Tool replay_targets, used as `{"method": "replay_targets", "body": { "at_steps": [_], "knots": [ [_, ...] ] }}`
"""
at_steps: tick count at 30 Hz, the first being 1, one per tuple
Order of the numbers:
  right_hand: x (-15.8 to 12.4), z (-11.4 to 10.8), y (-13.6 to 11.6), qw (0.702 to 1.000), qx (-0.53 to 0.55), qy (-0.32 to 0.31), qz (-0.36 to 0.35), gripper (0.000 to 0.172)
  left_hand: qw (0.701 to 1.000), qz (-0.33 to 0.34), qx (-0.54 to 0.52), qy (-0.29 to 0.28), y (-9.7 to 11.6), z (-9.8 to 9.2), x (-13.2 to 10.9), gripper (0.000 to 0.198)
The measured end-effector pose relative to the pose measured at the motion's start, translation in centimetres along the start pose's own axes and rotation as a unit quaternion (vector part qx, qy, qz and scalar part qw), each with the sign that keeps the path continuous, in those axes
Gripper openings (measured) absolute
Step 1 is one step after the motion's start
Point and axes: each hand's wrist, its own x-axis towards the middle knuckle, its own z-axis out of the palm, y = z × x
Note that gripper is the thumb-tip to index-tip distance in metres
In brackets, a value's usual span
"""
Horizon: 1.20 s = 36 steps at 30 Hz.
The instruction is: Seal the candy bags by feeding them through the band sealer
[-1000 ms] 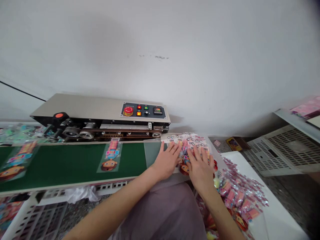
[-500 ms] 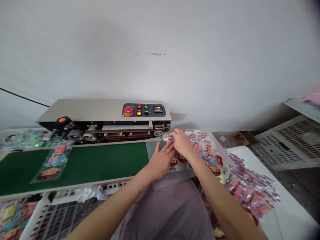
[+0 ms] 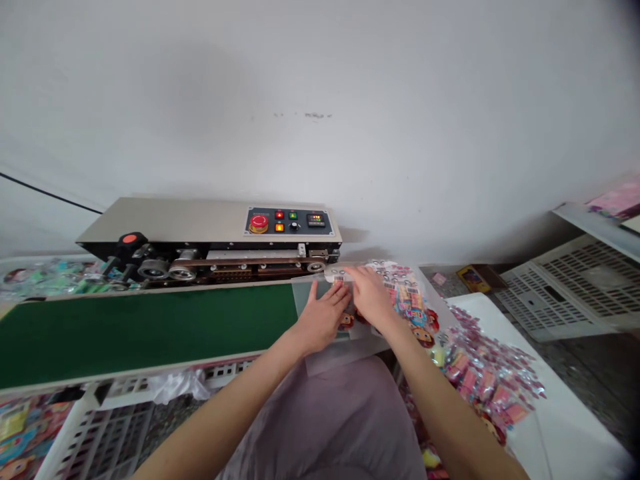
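My left hand lies flat with its fingers stretched out, on a clear plastic packet with a cartoon face printed near its lower end. The packet rests on a translucent sheet at the right end of the green conveyor belt. Closed at the packet's top edge, my right hand has its index finger along the header, beside the roller of the band sealer. Its other fingertips are partly hidden. Right of this hand lie several more printed packets.
Many small pink wrapped pieces are heaped on a white tabletop at the right. Plastic crates stand beyond it. At the lower left is a white crate next to finished-looking packets. A wall rises behind the sealer.
The packet that lay on the left part of the belt is no longer seen there. My right fingers have spread slightly along the header; my left hand stays nearly in place.
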Motion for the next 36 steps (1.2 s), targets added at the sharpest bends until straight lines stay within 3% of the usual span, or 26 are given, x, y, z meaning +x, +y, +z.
{"method": "replay_targets", "body": {
  "at_steps": [5,9,15,19,22,24,29,32,36],
  "knots": [
    [-7.1,-0.3,3.3,0.984,-0.085,0.137,0.073,0.038,0.997,0.005,0.055,0.053,0.2,1.3,-0.1,0.052],
    [-9.8,1.0,2.5,0.975,-0.173,0.114,0.081,0.047,0.992,-0.02,0.085,0.094,-0.2,2.4,-0.3,0.054],
    [-6.1,2.9,-2.4,0.99,-0.121,0.035,0.057,0.045,0.988,-0.045,0.111,0.101,-1.6,2.5,-1.8,0.053],
    [-3.7,2.9,-4.6,0.995,-0.079,0.013,0.059,0.046,0.983,-0.1,0.127,0.087,-2.6,1.0,-3.8,0.052],
    [-3.8,1.9,-4.0,0.993,-0.087,0.038,0.067,0.046,0.977,-0.154,0.127,0.075,-2.0,-0.6,-4.0,0.051],
    [-4.3,1.1,-2.7,0.989,-0.11,0.054,0.086,0.044,0.98,-0.152,0.108,0.074,-0.8,-1.0,-3.0,0.051],
    [-5.0,0.6,0.6,0.979,-0.175,0.032,0.103,0.042,0.993,-0.073,0.062,0.072,1.5,0.9,0.4,0.057],
    [-5.2,0.8,1.2,0.979,-0.183,0.013,0.083,0.043,0.993,-0.047,0.079,0.07,0.7,1.9,0.5,0.057],
    [-5.5,1.0,0.7,0.983,-0.169,-0.001,0.063,0.045,0.993,-0.031,0.099,0.05,-1.5,1.2,-1.5,0.056]
  ]
}}
